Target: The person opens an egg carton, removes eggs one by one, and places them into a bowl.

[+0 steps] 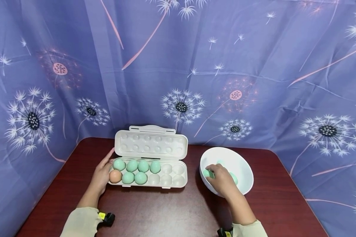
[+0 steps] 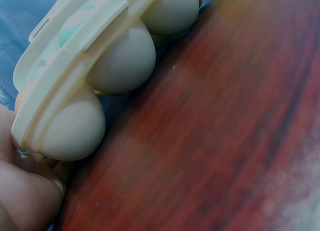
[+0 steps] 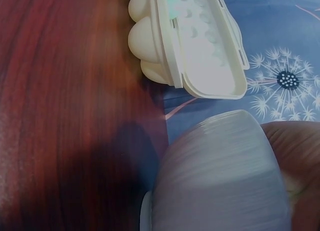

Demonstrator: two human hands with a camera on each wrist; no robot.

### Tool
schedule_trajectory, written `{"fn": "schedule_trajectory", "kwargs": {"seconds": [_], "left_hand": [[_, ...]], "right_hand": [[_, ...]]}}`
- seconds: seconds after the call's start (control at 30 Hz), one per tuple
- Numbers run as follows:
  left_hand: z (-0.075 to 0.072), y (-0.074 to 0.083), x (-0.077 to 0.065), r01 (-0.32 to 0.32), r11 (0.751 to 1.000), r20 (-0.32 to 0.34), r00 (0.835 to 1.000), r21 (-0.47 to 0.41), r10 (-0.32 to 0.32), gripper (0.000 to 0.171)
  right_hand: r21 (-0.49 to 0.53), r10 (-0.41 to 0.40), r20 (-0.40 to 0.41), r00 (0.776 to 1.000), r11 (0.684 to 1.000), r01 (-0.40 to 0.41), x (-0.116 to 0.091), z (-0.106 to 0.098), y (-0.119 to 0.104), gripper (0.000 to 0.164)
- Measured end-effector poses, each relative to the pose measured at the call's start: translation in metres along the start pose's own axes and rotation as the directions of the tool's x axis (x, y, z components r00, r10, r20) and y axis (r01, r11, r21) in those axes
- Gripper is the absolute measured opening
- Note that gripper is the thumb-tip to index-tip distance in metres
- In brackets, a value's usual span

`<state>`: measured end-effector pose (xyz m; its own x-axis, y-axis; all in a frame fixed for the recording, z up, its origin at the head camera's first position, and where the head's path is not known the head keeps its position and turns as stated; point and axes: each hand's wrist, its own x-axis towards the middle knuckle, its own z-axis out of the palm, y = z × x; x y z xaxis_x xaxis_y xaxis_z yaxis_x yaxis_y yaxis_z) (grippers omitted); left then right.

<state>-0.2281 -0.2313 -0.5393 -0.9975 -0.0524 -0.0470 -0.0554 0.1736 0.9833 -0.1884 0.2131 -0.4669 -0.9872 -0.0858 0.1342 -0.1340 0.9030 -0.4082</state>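
A cream egg carton [image 1: 172, 187] stands with its lid [image 1: 151, 144] raised at the back. Several pale green eggs [image 1: 132, 166] fill the left cups, and one brown egg [image 1: 115, 176] sits in the front left corner. Along the carton's left end rests my left hand [image 1: 100, 176], its fingers stretched toward the lid; the left wrist view shows it against that end. My right hand [image 1: 222, 179] reaches into a white bowl [image 1: 245, 171], thumb and finger around a green egg [image 1: 207, 173]. Another green egg [image 1: 233, 178] lies beside that hand, and a third [image 1: 220, 162] shows behind it.
The dark red wooden table [image 1: 154, 214] carries the carton left of centre and the bowl to the right, with a gap between them. A blue dandelion-print curtain [image 1: 154, 89] hangs right behind the table's back edge. The carton's front right cups [image 1: 166, 180] hold no eggs.
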Motion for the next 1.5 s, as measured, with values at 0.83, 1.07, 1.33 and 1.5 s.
{"fn": "schedule_trajectory", "kwargs": {"seconds": [0.83, 1.07, 1.33, 1.5], "left_hand": [[0.001, 0.004, 0.000, 0.021, 0.999, -0.008, 1.000, -0.034, -0.021, 0.051], [0.001, 0.002, 0.001, 0.019, 0.999, -0.002, 1.000, -0.038, -0.019, 0.051], [0.001, 0.001, 0.000, -0.002, 1.000, -0.001, 1.000, -0.013, 0.002, 0.051], [0.001, -0.001, 0.001, -0.017, 1.000, -0.002, 1.000, -0.008, 0.017, 0.050]], "right_hand": [[0.095, 0.024, -0.083, 0.996, 0.995, -0.016, 0.000, -0.003, -0.004, 0.033], [0.138, 0.025, -0.164, 0.986, 0.990, -0.002, -0.001, -0.003, -0.010, 0.031], [0.207, 0.020, -0.226, 0.974, 0.978, 0.028, -0.002, 0.003, -0.024, 0.035], [0.246, 0.005, -0.288, 0.958, 0.967, 0.069, -0.002, 0.007, -0.038, 0.033]]}}
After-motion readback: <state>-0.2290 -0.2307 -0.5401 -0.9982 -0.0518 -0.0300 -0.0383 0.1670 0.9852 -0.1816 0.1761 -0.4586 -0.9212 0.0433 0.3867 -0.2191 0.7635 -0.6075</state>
